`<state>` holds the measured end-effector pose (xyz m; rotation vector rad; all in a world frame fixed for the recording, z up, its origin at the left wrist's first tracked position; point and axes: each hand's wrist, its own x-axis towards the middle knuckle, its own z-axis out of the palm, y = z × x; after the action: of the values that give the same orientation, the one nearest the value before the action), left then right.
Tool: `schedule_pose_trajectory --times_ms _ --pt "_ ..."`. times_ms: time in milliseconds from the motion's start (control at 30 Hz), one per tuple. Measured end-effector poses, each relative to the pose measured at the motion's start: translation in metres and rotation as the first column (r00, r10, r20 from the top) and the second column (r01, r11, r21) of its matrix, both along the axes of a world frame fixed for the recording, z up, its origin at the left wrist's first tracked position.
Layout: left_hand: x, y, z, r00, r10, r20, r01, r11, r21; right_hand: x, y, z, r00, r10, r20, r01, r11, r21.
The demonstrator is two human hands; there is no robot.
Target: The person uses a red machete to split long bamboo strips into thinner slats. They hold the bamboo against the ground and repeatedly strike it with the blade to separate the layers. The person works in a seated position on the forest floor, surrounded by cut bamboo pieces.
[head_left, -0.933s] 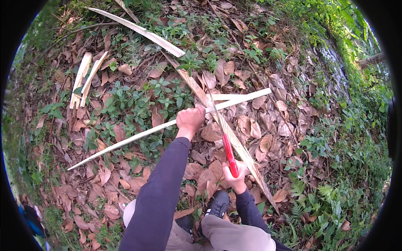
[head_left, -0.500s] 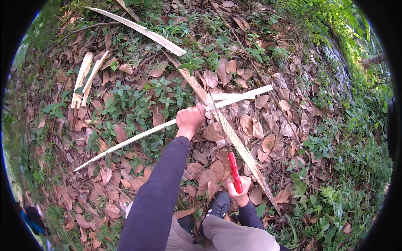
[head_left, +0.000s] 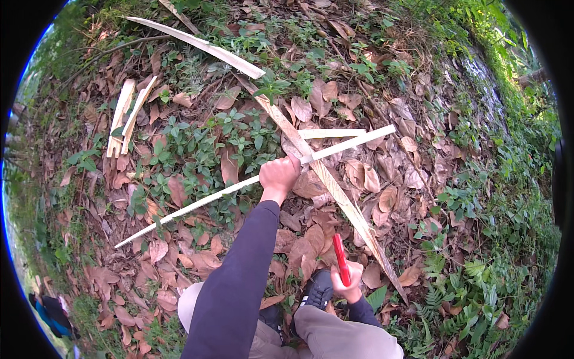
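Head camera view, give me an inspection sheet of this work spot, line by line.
Surface: ground of dry brown leaves and low green plants.
Job's things: long pale split wood strip gripped by left hand; red-handled tool in right hand, blade not discernible.
Clutter: wider pale slat crossing beneath; short strips at left.
Fingers: both hands closed.
Cables: nothing seen.
Surroundings: black shoe; ferns at right.

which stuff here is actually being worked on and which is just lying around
In use:
- long pale strip, gripped by left hand
- red-handled tool, gripped by right hand

Lying about:
- bundle of short strips
- curved strip
- dry leaves
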<state>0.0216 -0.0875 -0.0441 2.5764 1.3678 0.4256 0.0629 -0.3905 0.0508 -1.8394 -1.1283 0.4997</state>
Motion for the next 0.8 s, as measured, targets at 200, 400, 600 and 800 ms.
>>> schedule_pose_trajectory --times_ms 200,400,600,800 --pt "0.003 0.009 -0.002 0.998 0.037 -0.05 -0.038 0.999 -0.017 -0.012 0.009 -0.012 0.999 0.0 -0.033 0.003 0.997 0.082" --pt "0.001 0.012 0.002 0.998 0.014 -0.056 -0.015 1.0 -0.014 -0.004 -0.012 0.003 0.99 -0.05 -0.128 0.052 0.999 0.013" --pt "0.005 0.01 -0.008 1.0 0.022 -0.009 -0.021 0.997 0.072 0.021 0.025 0.015 0.995 -0.024 -0.092 0.022 0.999 -0.027" --pt "0.001 0.023 -0.006 1.0 0.007 -0.028 -0.006 0.999 0.038 0.011 -0.016 0.015 0.998 -0.005 -0.059 0.003 1.0 -0.029"
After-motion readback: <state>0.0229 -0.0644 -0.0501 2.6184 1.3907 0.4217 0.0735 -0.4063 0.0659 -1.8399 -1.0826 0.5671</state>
